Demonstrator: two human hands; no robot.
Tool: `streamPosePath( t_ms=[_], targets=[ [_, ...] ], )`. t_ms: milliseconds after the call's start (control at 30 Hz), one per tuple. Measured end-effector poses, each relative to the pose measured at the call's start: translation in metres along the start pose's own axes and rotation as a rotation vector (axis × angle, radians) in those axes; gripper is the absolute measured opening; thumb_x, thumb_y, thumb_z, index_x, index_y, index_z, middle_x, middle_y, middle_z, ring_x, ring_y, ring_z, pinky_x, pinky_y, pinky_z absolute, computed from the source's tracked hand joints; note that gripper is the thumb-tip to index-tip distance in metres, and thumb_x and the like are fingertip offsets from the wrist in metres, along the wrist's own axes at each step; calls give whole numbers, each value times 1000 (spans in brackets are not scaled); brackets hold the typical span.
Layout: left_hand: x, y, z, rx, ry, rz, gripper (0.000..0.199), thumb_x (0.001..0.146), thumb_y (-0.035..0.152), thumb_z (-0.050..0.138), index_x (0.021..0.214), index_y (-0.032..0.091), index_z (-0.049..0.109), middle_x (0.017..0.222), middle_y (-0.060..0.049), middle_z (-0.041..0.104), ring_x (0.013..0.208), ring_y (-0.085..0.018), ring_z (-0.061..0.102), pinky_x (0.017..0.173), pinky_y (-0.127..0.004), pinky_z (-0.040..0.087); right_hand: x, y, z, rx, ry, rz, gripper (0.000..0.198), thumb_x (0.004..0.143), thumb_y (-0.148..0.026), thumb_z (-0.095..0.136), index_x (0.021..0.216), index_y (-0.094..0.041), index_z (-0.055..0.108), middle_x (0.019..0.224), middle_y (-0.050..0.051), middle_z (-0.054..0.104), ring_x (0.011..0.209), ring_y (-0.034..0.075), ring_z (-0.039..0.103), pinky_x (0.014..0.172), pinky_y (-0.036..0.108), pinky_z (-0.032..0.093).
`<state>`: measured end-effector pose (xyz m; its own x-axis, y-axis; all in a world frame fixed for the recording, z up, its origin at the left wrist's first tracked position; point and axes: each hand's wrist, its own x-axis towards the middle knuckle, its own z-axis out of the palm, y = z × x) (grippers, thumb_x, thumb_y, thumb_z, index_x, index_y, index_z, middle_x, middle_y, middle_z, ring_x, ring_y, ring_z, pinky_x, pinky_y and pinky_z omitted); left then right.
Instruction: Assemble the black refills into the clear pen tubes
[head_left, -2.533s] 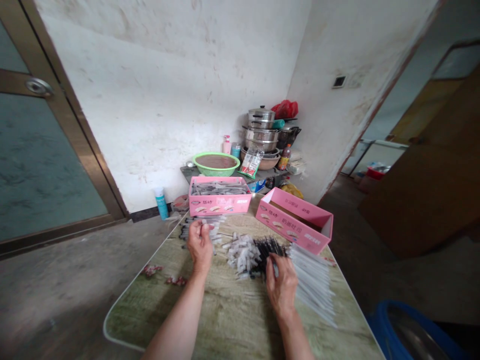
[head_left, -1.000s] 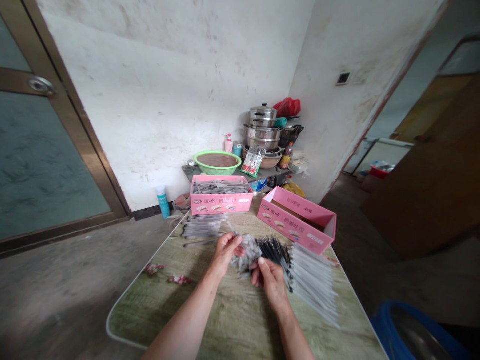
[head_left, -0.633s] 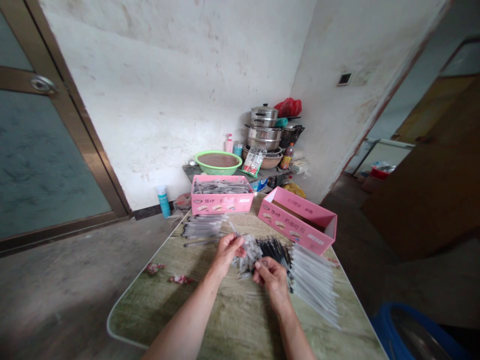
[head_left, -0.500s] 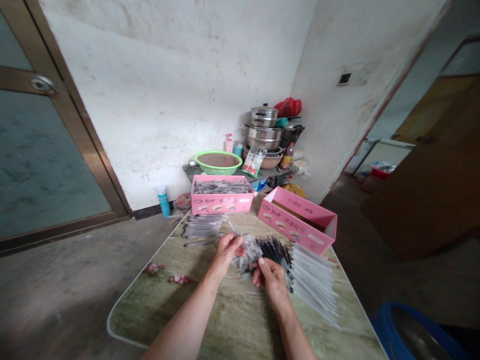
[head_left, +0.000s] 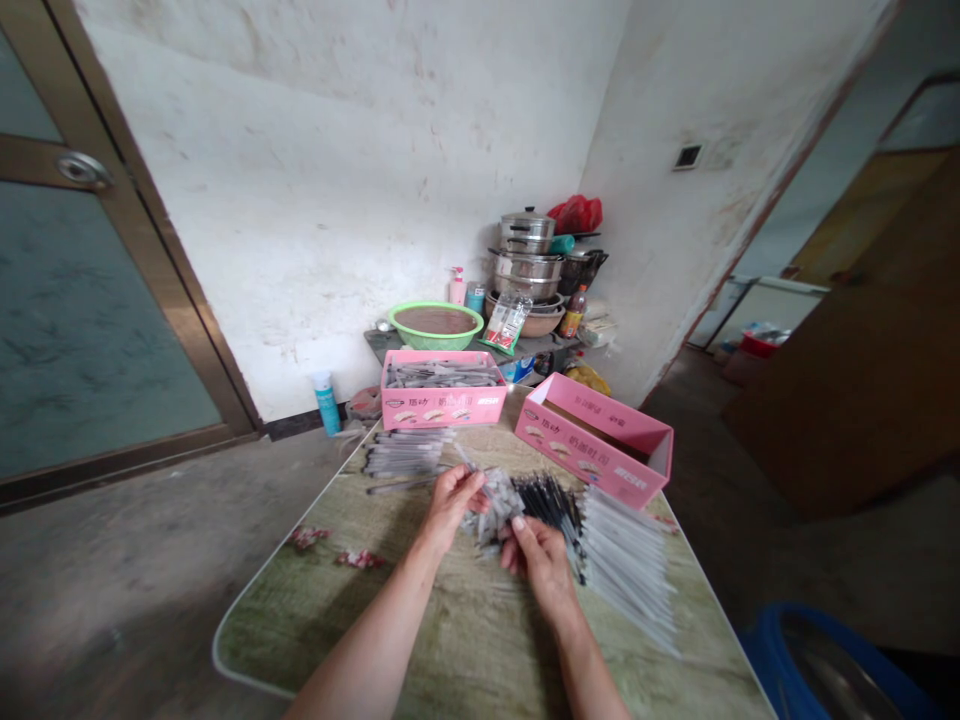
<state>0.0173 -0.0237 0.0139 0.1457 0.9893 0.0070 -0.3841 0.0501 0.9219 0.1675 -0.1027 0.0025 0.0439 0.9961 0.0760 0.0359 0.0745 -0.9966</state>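
My left hand (head_left: 456, 500) is closed in a pinch on a slim translucent pen (head_left: 465, 458), which points up and to the left. My right hand (head_left: 536, 555) has thumb and fingers pressed together at the near edge of a pile of small clear pieces that look like pen caps (head_left: 496, 505); what it holds, if anything, is too small to make out. Right of the pile lies a bundle of black-tipped sticks (head_left: 551, 508), overlapping a fan of long translucent tubes (head_left: 630, 565). Dark-ended pens (head_left: 409, 455) lie in a row at the far left.
A pink box (head_left: 444, 405) full of pens stands at the table's (head_left: 300, 610) back edge. Another pink box (head_left: 596, 440), its visible inside bare, stands angled to the right. Behind are a green basin (head_left: 436, 340) and stacked pots (head_left: 529, 265). A blue tub (head_left: 780, 660) stands lower right.
My right hand has shifted very slightly left. My left hand keeps its pinch on the pen, and the piles look the same.
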Motion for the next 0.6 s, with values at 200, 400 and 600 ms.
streamPosePath(
  t_ms=[200,400,600],
  targets=[
    [-1,1,1,4,-11,-19,47,62,54,81,76,14,63,61,-2,66,48,-14,60,48,-24,50,0,1,-1,-41,32,-38,40,84,-52,63,63,-18,63,53,0,60,48,12,49,50,24,36],
    [-2,2,1,5,-3,-16,48,61,55,81,76,14,63,62,-2,66,49,-14,60,49,-24,50,0,-1,-2,3,40,-13,40,85,-55,62,70,-17,64,53,0,61,46,12,48,49,24,37],
    [-1,1,1,20,-14,-19,48,62,55,80,77,13,63,61,-2,66,48,-14,60,48,-24,50,1,2,-2,12,50,-49,34,81,-49,69,69,-17,62,56,-1,60,51,12,51,53,23,39]
  ],
)
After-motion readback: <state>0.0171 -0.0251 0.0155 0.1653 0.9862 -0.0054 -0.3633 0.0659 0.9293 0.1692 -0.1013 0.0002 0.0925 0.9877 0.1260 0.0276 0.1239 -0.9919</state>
